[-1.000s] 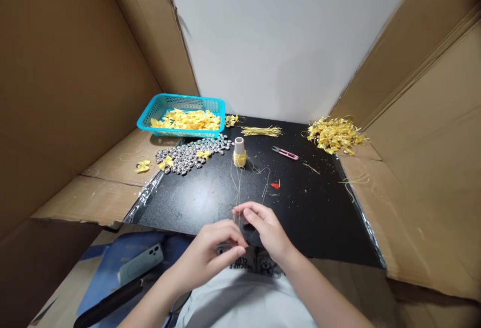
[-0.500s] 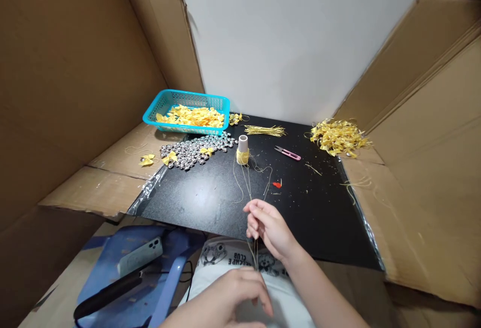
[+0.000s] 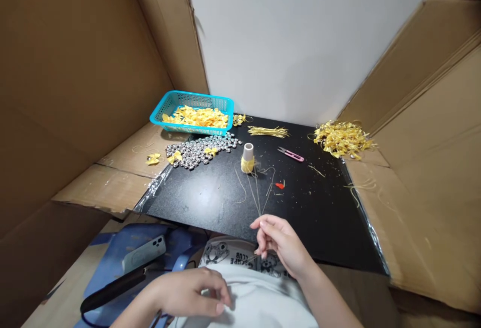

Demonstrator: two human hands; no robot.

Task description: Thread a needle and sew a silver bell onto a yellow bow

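My right hand [image 3: 280, 242] is over the table's front edge, thumb and forefinger pinched on thin yellow threads [image 3: 256, 195]. These threads run back to a white cone spool [image 3: 248, 151] wound with yellow thread, standing mid-table. Over my lap, my left hand [image 3: 195, 290] is loosely curled, with a gap between thumb and fingers and nothing plainly held. A loose thread end curls on the black table left of the pinched threads. Beside the spool on the right lie pink-handled thread snips [image 3: 291, 154].
A turquoise basket [image 3: 192, 130] holds yellow ribbon bows. Silver beads [image 3: 195, 152] spread before it, with a few bows among them. Cut yellow strands [image 3: 268, 131] lie at the back. A heap of yellow bows [image 3: 342, 139] sits right. Cardboard walls flank the table; a blue chair with a phone [image 3: 145, 254] stands left.
My left hand has moved left, away from the threads below my right hand. My right hand has come slightly closer to me with the threads, and the spool has shifted a little nearer.
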